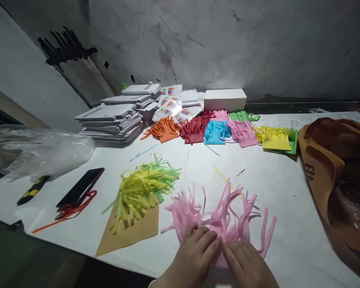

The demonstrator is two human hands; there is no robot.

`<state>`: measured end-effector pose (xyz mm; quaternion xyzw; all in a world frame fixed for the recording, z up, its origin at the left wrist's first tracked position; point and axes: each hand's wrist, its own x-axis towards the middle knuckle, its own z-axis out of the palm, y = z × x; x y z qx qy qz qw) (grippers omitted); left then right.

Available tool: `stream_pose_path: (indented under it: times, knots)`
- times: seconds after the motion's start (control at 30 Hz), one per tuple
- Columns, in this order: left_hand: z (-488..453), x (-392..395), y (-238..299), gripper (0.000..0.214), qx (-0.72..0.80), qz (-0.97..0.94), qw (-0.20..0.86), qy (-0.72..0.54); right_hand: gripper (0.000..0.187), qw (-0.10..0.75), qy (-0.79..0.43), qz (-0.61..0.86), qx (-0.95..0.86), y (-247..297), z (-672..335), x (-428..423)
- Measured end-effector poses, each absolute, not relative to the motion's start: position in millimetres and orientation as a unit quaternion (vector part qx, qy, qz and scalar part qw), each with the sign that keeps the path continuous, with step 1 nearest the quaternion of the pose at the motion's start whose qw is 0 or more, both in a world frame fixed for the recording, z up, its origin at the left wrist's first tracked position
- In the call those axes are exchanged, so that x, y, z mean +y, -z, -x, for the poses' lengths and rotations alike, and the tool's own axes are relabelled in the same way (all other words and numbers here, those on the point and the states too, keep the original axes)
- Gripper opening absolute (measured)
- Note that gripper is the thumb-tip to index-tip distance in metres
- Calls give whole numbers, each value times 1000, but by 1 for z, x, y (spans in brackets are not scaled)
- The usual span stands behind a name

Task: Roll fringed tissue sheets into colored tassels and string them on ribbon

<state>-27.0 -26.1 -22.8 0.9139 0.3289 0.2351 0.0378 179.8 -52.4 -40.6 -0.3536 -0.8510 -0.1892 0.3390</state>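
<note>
Both of my hands press on a bundle of pink paper strips at the near edge of the white table. My left hand lies over the bundle's lower left, fingers together and curled onto the paper. My right hand covers its lower right, fingers laid flat and close together. The strips fan up and outward from under my fingers. Just left of them a yellow-green strip bundle rests on a tan paper sheet.
Fringed paper bundles in orange, red, blue, pink, green and yellow line the far side. Stacked white packs, a white box, a phone, a clear plastic bag and a brown bag surround them.
</note>
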Motion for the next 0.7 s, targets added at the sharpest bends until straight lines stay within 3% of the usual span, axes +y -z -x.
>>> stream_pose_path:
  times: [0.1,0.2,0.47,0.7]
  knots:
    - [38,-27,27,28,328,-884,-14,-333,38,354,177,380,-836,33,-181,-51]
    - [40,-29,28,29,326,-860,-38,-390,42,312,186,399,-842,31,-194,-56]
    - [47,-29,42,31,283,-935,-55,-206,32,160,212,395,-879,40,-257,-76]
    - [50,-35,45,36,283,-948,-22,-146,33,219,161,327,-905,29,-213,-72]
